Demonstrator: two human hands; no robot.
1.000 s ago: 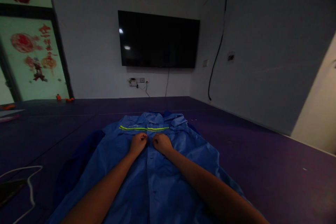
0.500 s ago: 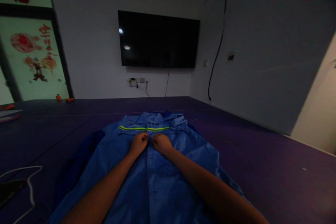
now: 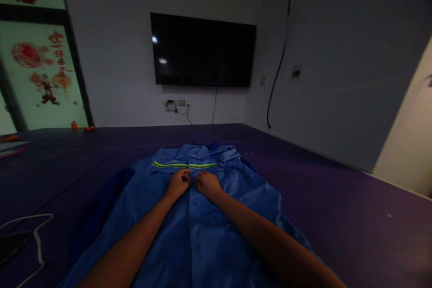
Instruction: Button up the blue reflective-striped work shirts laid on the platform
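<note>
A blue work jacket [image 3: 209,229] with a yellow-green reflective stripe across the chest lies spread flat on a purple floor mat [image 3: 337,207], collar pointing away from me. My left hand [image 3: 178,183] and my right hand [image 3: 208,184] rest side by side on the jacket's front placket, just below the stripe. Both hands have their fingers curled and pinched on the fabric at the closure. What exactly sits between the fingertips is too small to make out.
A white cable [image 3: 33,238] and a dark flat object [image 3: 13,243] lie on the mat at the left. A black television [image 3: 202,49] hangs on the far wall above a socket strip. A glass door with red decorations [image 3: 40,72] stands at the left.
Both hands have stayed on the placket, with only small finger movements. The view has shifted very slightly.
</note>
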